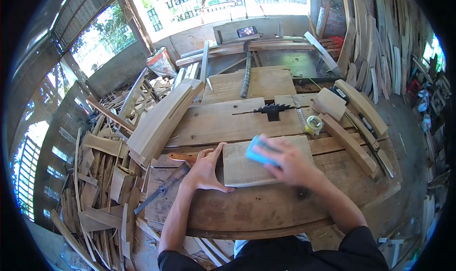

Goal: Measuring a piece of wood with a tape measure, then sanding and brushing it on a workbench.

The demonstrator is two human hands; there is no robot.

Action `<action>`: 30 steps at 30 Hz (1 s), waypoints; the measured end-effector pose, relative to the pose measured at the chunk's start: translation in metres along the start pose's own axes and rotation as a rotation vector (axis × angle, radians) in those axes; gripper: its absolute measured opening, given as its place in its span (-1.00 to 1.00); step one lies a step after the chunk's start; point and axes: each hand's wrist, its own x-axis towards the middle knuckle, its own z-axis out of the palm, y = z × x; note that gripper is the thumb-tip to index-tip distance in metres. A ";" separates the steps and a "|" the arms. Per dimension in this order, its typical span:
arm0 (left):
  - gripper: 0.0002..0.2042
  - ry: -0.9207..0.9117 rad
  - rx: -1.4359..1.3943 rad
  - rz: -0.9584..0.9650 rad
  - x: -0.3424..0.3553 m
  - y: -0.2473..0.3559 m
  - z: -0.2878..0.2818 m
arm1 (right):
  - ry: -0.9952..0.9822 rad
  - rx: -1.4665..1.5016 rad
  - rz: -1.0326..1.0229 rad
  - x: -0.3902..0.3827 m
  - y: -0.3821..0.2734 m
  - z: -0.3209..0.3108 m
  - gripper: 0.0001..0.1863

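Observation:
A pale board (237, 164) lies on the wooden workbench (266, 209). My left hand (206, 169) grips its left end, thumb at the near corner and fingers at the far one. My right hand (294, 162) is closed on a light-blue block (256, 150) on the board's top face, slightly blurred by motion. Left of my left hand lie a wooden handle (176, 155) and a dark metal tool (159, 190). Beyond the board, a dark toothed blade (273, 109) shows at the bench's middle, and a yellow tape measure (314, 125) sits to its right.
Long planks (166, 114) rest at the bench's left; wooden pieces (349, 152) and slim tools lie right. Scrap wood (99, 185) heaps left of the bench. A metal bar (246, 81) and a propped phone (246, 32) are at the back. Tall boards (380, 43) lean back right.

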 end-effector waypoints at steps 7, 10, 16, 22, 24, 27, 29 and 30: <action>0.50 0.009 0.008 -0.002 -0.001 0.002 -0.003 | 0.020 0.113 0.168 -0.005 0.016 -0.025 -0.52; 0.50 0.004 0.004 -0.004 -0.001 0.000 -0.001 | -0.015 0.163 0.016 -0.003 -0.014 -0.010 -0.59; 0.50 -0.006 -0.010 0.001 0.000 0.005 -0.006 | -0.014 0.221 0.012 -0.006 0.016 -0.023 -0.55; 0.53 -0.012 -0.016 -0.009 0.002 0.005 -0.004 | 0.155 0.086 0.448 -0.016 0.048 -0.032 -0.55; 0.51 -0.003 -0.001 0.000 -0.001 0.003 -0.005 | 0.060 0.131 0.190 -0.009 0.029 -0.018 -0.54; 0.51 -0.006 -0.016 0.001 -0.002 0.001 -0.003 | -0.008 0.263 0.071 -0.004 0.001 -0.010 -0.57; 0.51 -0.008 -0.008 -0.001 0.001 0.001 -0.001 | -0.039 0.328 0.036 -0.005 0.004 -0.010 -0.58; 0.51 -0.011 -0.006 -0.005 0.000 0.001 -0.002 | 0.005 0.260 0.075 -0.005 0.017 -0.015 -0.58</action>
